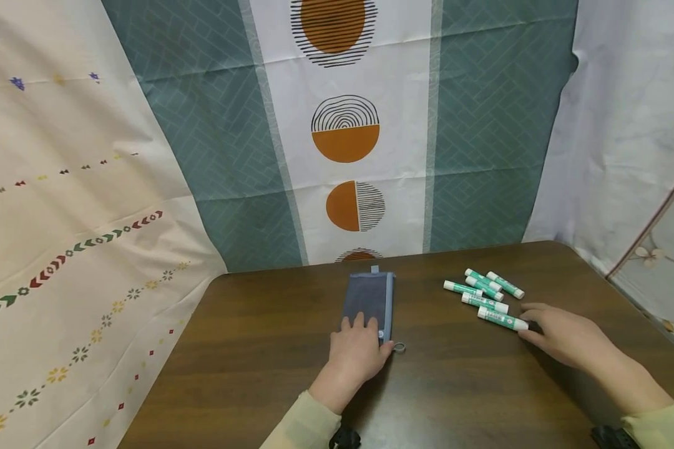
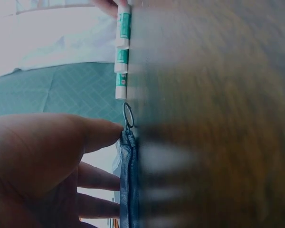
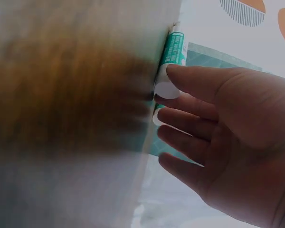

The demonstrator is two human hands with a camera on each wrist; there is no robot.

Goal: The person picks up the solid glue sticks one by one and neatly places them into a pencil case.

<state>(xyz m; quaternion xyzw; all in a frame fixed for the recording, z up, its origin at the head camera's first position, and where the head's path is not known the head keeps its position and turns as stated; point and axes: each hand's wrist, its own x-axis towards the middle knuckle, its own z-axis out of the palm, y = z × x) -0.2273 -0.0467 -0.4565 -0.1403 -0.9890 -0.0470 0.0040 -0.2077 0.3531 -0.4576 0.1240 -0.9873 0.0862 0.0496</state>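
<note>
One tube (image 1: 500, 318) slanting rightward, fingers of right hand (image 1: 564, 337) pinching its end, pouch (image 1: 365, 293) pointing away under left hand (image 1: 356, 351), fingers spread

Brown wooden table (image 1: 247, 343) — blue-gray pouch (image 1: 366, 296), six tubes (image 1: 485, 304)

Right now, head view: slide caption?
Left hand on a dark pouch, right hand at the end of the nearest of six green-and-white tubes.

The left hand (image 1: 358, 350) is covering the near part of the pouch (image 1: 365, 296); the surface (image 2: 218, 118) is blurring in both wrist views; lettering on the green-and-white tubes (image 1: 502, 318) is appearing illegibly small from the head.
</note>
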